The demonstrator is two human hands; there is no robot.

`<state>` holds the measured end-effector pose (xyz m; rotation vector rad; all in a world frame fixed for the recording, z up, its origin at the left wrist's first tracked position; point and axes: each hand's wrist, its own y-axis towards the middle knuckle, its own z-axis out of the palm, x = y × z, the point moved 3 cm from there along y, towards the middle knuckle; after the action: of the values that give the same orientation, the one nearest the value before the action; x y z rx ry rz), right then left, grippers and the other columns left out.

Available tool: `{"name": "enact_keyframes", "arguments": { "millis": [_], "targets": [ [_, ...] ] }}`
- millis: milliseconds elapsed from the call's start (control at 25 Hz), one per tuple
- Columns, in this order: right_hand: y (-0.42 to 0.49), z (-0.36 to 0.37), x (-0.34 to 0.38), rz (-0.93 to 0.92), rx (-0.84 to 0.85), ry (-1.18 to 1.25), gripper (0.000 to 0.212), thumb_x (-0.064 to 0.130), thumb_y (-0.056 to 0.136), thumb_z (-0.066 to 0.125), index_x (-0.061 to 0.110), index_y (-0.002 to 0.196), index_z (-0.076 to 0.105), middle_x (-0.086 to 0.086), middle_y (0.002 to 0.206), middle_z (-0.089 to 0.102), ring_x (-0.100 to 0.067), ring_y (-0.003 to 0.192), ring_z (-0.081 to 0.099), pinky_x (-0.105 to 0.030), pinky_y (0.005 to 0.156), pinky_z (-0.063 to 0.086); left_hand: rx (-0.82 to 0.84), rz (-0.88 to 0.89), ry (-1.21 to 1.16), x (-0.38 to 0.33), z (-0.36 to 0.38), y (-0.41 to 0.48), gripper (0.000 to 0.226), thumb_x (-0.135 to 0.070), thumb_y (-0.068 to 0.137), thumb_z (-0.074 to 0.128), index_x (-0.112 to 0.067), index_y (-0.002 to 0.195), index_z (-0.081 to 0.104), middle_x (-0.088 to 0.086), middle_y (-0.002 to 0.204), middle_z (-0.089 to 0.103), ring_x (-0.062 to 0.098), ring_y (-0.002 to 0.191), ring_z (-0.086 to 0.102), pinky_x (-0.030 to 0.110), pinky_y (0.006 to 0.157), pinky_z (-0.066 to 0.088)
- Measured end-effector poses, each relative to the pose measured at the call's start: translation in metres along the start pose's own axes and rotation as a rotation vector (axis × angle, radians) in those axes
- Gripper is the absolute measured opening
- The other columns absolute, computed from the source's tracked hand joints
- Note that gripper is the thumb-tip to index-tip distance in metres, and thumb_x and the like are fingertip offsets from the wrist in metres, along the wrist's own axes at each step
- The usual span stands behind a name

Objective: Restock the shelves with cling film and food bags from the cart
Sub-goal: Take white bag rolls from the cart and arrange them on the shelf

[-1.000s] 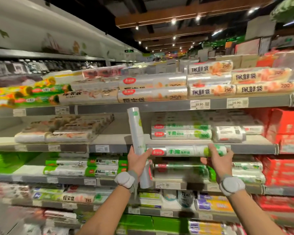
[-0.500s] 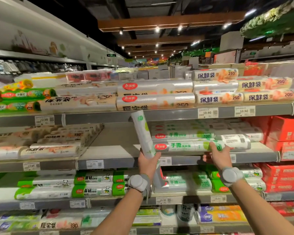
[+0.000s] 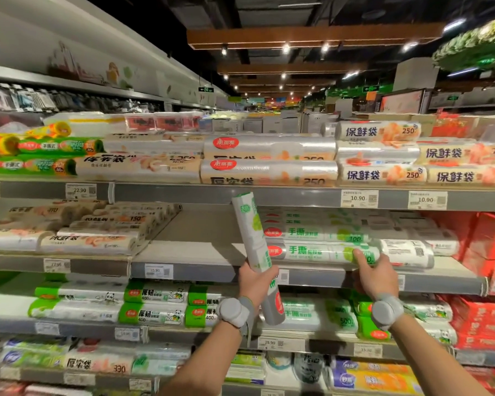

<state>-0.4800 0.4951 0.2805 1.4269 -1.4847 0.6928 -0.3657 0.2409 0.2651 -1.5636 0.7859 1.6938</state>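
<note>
Now the green roll (image 3: 317,250) lies on the shelf (image 3: 200,224), no longer in the air, the right grip (image 3: 375,278) touches it, whether closed I cannot tell, and the left grip (image 3: 256,280) clasps the second roll (image 3: 252,232) to place next.
</note>
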Motion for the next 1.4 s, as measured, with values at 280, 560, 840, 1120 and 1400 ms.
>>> {"name": "enact_keyframes", "arguments": {
  "millis": [280,560,840,1120,1400],
  "targets": [
    [-0.001,0.0,0.009,-0.223,0.007,-0.107,0.052,0.04,0.096,0.055,0.028,0.142,0.034,-0.012,0.077,0.065,-0.03,0.07,0.058,-0.037,0.065,0.043,-0.02,-0.03,0.0,0.006,0.003,0.001,0.037,-0.01,0.077,0.074,-0.009,0.111,0.06,0.014,0.098,0.069,0.024,0.09,0.068,0.034,0.073,0.058],
    [0.013,0.002,-0.003,-0.318,0.098,-0.249,0.028,0.04,0.099,0.046,0.034,0.126,0.049,-0.001,0.064,0.064,-0.027,0.065,0.063,-0.04,0.062,0.052,-0.012,-0.045,-0.036,0.008,0.012,-0.002,0.029,-0.01,0.076,0.075,-0.008,0.1,0.06,0.018,0.098,0.067,0.025,0.089,0.067,0.036,0.076,0.057],
    [0.017,0.008,-0.012,-0.379,0.07,-0.293,0.028,0.04,0.1,0.043,0.034,0.128,0.046,-0.005,0.068,0.065,-0.031,0.068,0.062,-0.042,0.063,0.053,0.002,-0.013,-0.011,0.01,0.01,-0.001,0.027,-0.005,0.077,0.073,-0.002,0.102,0.063,0.011,0.086,0.066,0.024,0.084,0.066,0.034,0.07,0.056],
    [0.017,0.01,-0.007,-0.438,0.086,-0.336,0.025,0.031,0.102,0.043,0.024,0.126,0.047,-0.005,0.074,0.064,-0.034,0.073,0.062,-0.038,0.059,0.045,0.017,-0.002,-0.013,0.012,0.012,-0.004,0.028,-0.004,0.076,0.073,-0.005,0.102,0.061,0.011,0.086,0.064,0.023,0.085,0.064,0.033,0.071,0.054],
    [0.018,0.01,-0.008,-0.427,0.085,-0.356,0.025,0.033,0.102,0.042,0.026,0.125,0.046,-0.008,0.078,0.068,-0.032,0.072,0.062,-0.038,0.059,0.047,0.037,0.012,0.039,0.01,0.008,-0.002,0.024,-0.004,0.079,0.072,-0.005,0.1,0.062,0.009,0.083,0.066,0.022,0.083,0.065,0.028,0.064,0.052]
  ]
}}
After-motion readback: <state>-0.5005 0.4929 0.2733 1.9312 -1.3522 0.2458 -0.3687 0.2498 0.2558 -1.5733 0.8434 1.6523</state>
